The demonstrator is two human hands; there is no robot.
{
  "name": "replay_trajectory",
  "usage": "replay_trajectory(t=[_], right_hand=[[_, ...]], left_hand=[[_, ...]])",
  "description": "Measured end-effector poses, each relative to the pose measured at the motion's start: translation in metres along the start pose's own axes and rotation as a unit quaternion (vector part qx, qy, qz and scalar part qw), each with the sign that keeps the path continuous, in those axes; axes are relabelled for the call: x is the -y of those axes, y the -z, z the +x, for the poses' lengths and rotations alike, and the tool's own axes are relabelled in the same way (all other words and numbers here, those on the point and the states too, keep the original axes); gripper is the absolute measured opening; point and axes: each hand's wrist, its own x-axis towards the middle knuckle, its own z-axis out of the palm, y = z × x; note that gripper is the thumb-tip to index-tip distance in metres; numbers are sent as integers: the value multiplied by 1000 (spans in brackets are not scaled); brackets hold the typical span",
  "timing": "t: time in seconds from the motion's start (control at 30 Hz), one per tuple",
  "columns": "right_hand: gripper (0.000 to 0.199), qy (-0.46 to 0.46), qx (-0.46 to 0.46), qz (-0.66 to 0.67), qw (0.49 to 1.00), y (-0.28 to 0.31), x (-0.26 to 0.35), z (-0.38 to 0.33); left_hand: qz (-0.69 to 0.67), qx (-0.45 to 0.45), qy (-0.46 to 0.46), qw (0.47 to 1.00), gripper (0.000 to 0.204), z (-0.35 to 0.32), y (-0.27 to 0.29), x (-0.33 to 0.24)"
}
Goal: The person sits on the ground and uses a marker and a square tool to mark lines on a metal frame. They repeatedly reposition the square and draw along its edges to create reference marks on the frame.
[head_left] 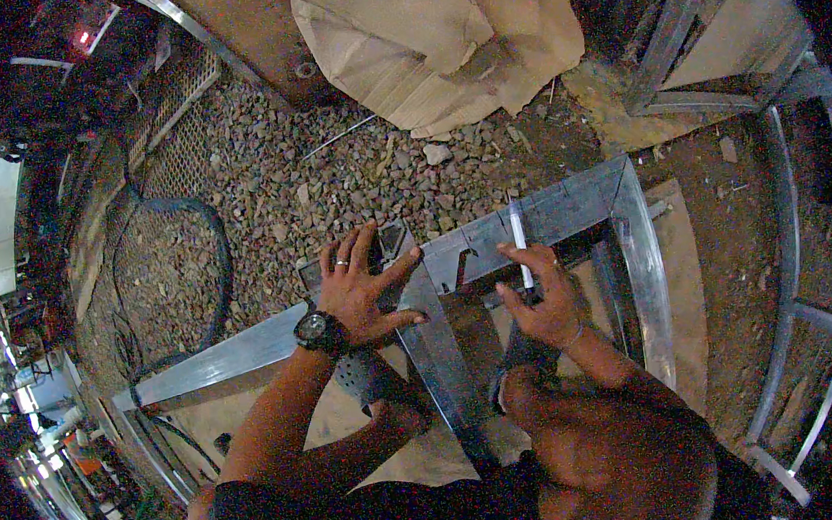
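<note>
My left hand (364, 286), with a ring and a wristwatch, lies with fingers spread over the corner of a grey metal frame (568, 201). A square tube end (392, 237) shows just beyond its fingertips. My right hand (548, 303) grips a slim white marker (518, 225) between thumb and fingers, its tip pointing away from me against the frame's far bar. Between the hands, a small dark angular mark or notch (463, 268) shows on the bar; I cannot tell which.
Gravel (263, 174) spreads beyond the frame, with a crumpled cardboard sheet (439, 53) at the far side. A dark hose (221, 266) curls at left beside expanded metal mesh (170, 113). Another metal frame (775, 232) stands at right. My feet are between the bars.
</note>
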Motion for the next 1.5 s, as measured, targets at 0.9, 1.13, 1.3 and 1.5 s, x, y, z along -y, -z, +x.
replay_trajectory(t=[0.9, 1.13, 1.3, 1.5], right_hand=[[40, 81, -17, -36, 996, -23, -11, 39], [35, 75, -4, -41, 996, -26, -16, 35], [36, 60, 20, -28, 998, -23, -21, 35], [37, 66, 11, -33, 997, -26, -22, 35]], left_hand=[[12, -53, 24, 998, 108, -6, -26, 5], [-18, -38, 40, 998, 98, -6, -14, -3], [-23, -39, 39, 998, 99, -4, -12, -4], [-30, -54, 34, 998, 97, -3, -15, -3]])
